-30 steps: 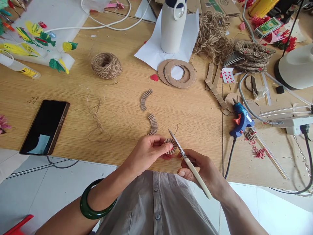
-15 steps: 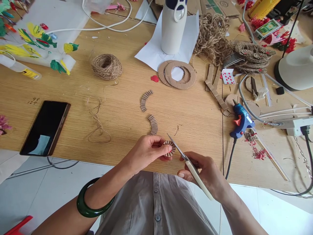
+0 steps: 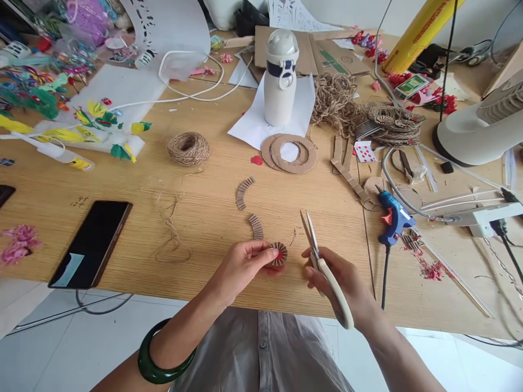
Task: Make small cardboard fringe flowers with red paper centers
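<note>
My left hand (image 3: 241, 267) pinches a small round rosette of pleated corrugated cardboard (image 3: 279, 254) between thumb and fingers, with a red centre showing. My right hand (image 3: 339, 283) grips cream-handled scissors (image 3: 316, 256), their steel blades pointing up and away, a little apart, and clear of the rosette. Just beyond my left hand lies a curved strip of pleated cardboard (image 3: 256, 226). A second curved strip (image 3: 244, 193) lies farther up the wooden table (image 3: 212, 218).
A ball of jute twine (image 3: 188, 148), a loose twine loop (image 3: 171, 234) and a black phone (image 3: 90, 244) lie to the left. Cardboard rings (image 3: 289, 154) and a white bottle (image 3: 280, 81) stand ahead. A blue glue gun (image 3: 394, 218) and its cord lie to the right.
The scissors have left the rosette and moved right, blades now pointing up. The rosette's red centre now shows. The view has tilted up, showing more of the table's far side.
</note>
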{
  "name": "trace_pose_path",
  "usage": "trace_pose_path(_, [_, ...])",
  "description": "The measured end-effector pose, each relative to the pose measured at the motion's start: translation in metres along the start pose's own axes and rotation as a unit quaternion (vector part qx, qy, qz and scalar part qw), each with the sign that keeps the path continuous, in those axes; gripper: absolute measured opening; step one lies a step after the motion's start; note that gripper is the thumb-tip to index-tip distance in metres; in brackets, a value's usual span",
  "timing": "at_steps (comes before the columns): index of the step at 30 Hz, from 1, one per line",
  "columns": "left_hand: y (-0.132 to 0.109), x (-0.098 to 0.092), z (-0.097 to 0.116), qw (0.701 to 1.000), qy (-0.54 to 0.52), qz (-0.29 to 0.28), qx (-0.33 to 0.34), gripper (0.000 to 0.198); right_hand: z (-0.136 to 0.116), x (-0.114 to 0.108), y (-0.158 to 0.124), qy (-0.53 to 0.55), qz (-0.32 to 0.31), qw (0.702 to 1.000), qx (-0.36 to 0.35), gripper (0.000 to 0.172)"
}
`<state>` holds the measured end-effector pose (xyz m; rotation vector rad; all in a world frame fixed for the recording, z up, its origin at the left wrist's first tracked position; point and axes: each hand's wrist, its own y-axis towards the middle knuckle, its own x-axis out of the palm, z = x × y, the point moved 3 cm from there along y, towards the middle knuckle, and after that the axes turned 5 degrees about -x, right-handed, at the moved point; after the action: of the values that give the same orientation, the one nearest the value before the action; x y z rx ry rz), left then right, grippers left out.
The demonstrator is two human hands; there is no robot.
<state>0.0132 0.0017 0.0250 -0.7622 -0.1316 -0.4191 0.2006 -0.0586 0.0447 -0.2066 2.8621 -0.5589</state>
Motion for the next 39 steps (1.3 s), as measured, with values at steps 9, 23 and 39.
trace_pose_path(9, [-0.003, 0.004, 0.01, 0.993, 0.082, 0.017, 0.078, 0.024, -0.015, 0.02, 0.039, 0.095, 0.049, 0.99, -0.094, 0.035])
trace_pose_path(23, [0.004, 0.012, -0.003, 0.982, -0.087, 0.074, 0.154, 0.031, -0.022, 0.032, 0.048, 0.191, 0.169, 0.963, -0.086, 0.046])
trace_pose_path(39, [0.012, 0.003, 0.023, 0.984, -0.078, 0.086, 0.135, 0.03, -0.038, 0.009, 0.07, 0.192, 0.145, 0.966, -0.097, 0.044])
